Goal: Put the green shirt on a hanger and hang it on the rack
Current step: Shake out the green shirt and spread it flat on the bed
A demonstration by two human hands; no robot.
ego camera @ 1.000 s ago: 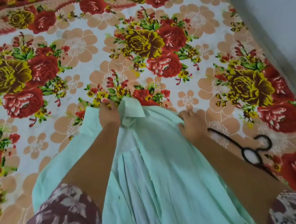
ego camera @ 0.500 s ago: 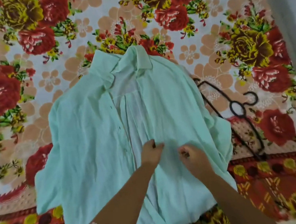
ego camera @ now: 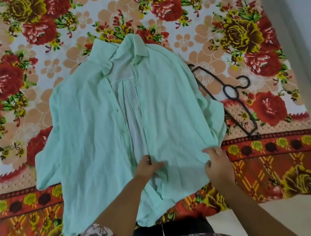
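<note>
Hanger (ego camera: 235,98) lies right of green shirt (ego camera: 91,127), nearest right hand (ego camera: 215,161), grip unclear. Left hand (ego camera: 148,167) presses shirt, fingers flat.

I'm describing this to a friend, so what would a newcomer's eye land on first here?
The pale green shirt stands out first, spread open in the middle of a loud floral sheet of red and yellow roses. A black hanger lies bare on the sheet at its right, while the left hand and right hand touch its lower front.
</note>
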